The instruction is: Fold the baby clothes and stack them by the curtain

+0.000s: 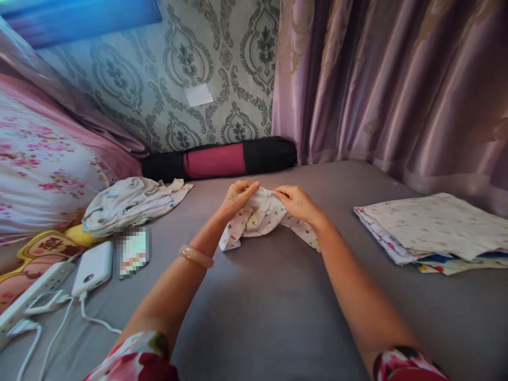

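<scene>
A small white garment (pixel 262 218) with a scattered print hangs between my two hands, over the grey sheet (pixel 254 307). Its neckline edge is pinched by my left hand (pixel 237 200) at one side and by my right hand (pixel 298 202) at the other. Two sleeve-like ends spread out below, one to each side, reaching toward the sheet. Both hands are closed with the thumbs along the top edge. Fingertips behind the cloth are hidden. A pale bangle (pixel 196 256) circles my left forearm.
Flat folded cloths (pixel 432 227) lie stacked at right. At left are crumpled garments (pixel 130 203), a white power bank (pixel 93 268) with cables, a power strip (pixel 35 293) and a blurred card-like item (pixel 135 252). A black and red roll (pixel 218 159) lies along the wall beside the curtain (pixel 377 90).
</scene>
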Tool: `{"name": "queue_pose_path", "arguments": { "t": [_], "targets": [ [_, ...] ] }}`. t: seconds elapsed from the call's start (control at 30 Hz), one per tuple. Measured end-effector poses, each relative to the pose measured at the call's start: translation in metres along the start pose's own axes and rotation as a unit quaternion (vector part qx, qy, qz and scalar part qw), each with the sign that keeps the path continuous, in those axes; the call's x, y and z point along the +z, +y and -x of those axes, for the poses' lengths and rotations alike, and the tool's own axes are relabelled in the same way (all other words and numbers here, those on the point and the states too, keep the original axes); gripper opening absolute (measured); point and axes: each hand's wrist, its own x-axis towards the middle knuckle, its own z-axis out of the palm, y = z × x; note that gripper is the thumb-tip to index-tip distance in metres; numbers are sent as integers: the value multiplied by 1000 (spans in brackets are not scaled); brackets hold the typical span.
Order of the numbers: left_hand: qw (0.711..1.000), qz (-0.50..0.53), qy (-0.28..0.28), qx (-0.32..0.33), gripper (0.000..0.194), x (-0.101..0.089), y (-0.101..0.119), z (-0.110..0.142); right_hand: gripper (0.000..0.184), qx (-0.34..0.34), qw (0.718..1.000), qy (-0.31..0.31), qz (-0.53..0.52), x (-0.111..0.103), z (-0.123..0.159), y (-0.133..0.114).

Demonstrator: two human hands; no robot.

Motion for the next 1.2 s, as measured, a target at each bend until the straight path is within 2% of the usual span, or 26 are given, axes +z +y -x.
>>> {"name": "queue_pose_path", "arguments": {
  "t": [0.17,0.37,0.43,0.6,0.73,0.87,1.07,1.13,1.2],
  "targets": [
    [998,41,0,-44,41,-8,0,6,27,9,996,41,78,7,0,3],
    [990,-31,106,-86,37,-37,2,35,24,36,995,46,79,8,1,7],
    [987,-78,111,-86,35,-40,4,50,24,38,995,55,74,9,0,9],
    [969,-233,54,-55,28,-24,9,77,24,18,996,70,57,9,-1,13],
    [956,-283,51,-61,20,-11,6,77,24,8,995,80,51,8,0,13],
    [965,-239,73,-84,14,-11,1,68,25,1,995,92,49,8,1,14],
    [978,-30,152,-143,25,-25,-6,50,30,-7,989,137,50,5,-2,19],
    [975,14,176,-134,26,-32,-5,43,31,-20,986,157,61,2,-7,20],
    [976,12,193,-103,23,-41,-2,34,32,-37,982,170,76,-4,-13,18]
  ]
}}
